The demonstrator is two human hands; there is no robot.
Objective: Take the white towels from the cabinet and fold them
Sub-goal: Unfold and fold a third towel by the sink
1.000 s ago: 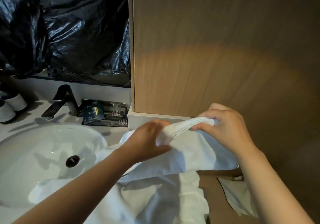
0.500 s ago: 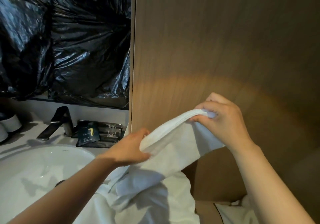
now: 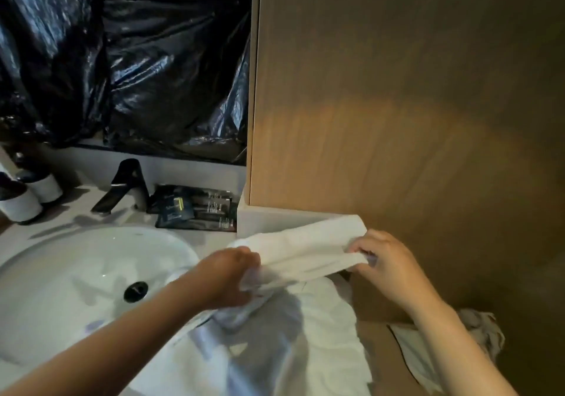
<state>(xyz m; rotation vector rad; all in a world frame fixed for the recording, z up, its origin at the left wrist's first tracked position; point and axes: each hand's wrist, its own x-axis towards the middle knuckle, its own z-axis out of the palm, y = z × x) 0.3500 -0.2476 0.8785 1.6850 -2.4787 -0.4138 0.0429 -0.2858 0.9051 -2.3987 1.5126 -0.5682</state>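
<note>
On the head camera I had the white towel [image 3: 305, 252] lifted, with a folded band of it stretched between both hands just in front of the foot of the wooden cabinet [image 3: 397, 105]. The left hand [image 3: 232, 276] had its fingers curled round the band's left end and bunched the cloth there. The right hand [image 3: 385, 261] pinched the right end between thumb and fingertips, a little higher and nearer the cabinet. The rest of the towel hung from the band and lay heaped below, against the near rim of the sink [image 3: 76, 273]. More white cloth [image 3: 477, 325] showed low on the right, partly behind the right forearm; I could not tell whether it was another towel.

Behind the basin stood the black faucet [image 3: 125, 184], with dark sachets [image 3: 195, 209] beside it, two bottles [image 3: 27, 203] at the far left and black plastic sheeting [image 3: 122, 59] above.

I judged that a fold was in hand but not finished. To do it well, I reckoned the band wanted drawing taut and level so that its layered edges lined up. The left grip needed to change from a bunch to a clean pinch at the corner, matching the right. The hanging part looked rumpled, so I thought it should be shaken free first, or creases would be folded in. The cloth looked limp and likely to sag between the hands, and its trailing end seemed liable to slide into the sink.
</note>
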